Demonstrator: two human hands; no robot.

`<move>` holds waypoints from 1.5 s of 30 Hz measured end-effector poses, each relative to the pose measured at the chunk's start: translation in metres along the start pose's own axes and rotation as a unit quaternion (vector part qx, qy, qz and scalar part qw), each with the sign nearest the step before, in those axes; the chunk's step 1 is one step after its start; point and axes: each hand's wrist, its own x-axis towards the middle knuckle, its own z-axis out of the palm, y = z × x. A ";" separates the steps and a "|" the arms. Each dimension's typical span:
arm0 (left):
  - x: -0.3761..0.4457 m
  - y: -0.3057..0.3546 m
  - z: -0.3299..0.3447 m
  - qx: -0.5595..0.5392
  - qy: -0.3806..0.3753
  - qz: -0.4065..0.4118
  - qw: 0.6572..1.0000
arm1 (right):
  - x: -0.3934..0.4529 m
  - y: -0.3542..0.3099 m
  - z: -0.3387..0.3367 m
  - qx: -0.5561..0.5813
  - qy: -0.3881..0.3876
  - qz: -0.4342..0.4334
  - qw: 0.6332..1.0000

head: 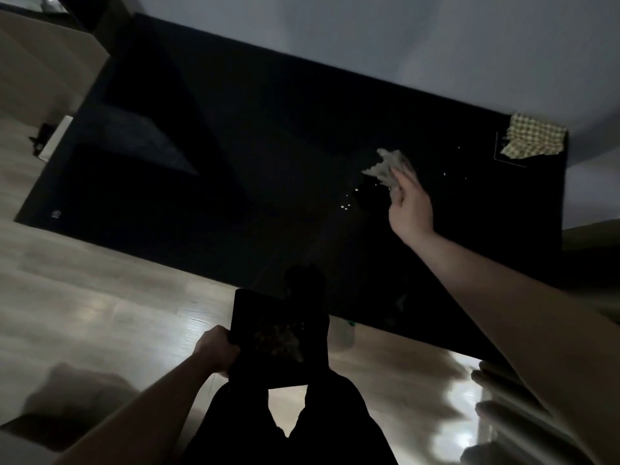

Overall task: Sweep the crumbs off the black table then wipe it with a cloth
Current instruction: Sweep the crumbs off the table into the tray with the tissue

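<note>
The black table (268, 156) fills the middle of the head view. My right hand (410, 209) reaches over its right part and grips a crumpled pale tissue (385, 167) pressed to the surface. Small pale crumbs (346, 205) lie just left of and below the tissue, and a few more crumbs (445, 174) lie to its right. My left hand (216, 349) holds a dark flat tray (278, 340) with crumbs on it, level with the table's near edge. A yellow checked cloth (533, 137) lies at the far right corner.
A pale wood floor (100, 297) runs along the table's near side. A white wall (402, 35) stands behind the table. My dark-clad legs (288, 424) are below the tray. A cardboard box (40, 431) sits at the lower left.
</note>
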 end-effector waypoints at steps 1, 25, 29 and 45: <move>0.000 0.001 0.000 -0.002 -0.002 0.000 1.000 | 0.014 0.000 0.002 -0.013 -0.007 0.000 1.000; 0.007 -0.003 -0.013 0.035 -0.039 0.029 0.998 | -0.212 -0.019 0.125 -0.002 -0.224 -0.201 0.954; 0.005 -0.002 -0.019 0.046 -0.029 0.031 0.998 | -0.232 -0.034 0.113 0.057 -0.249 -0.170 0.952; 0.006 0.012 -0.015 0.050 -0.023 0.015 0.998 | 0.008 0.038 -0.012 0.015 0.042 0.042 0.998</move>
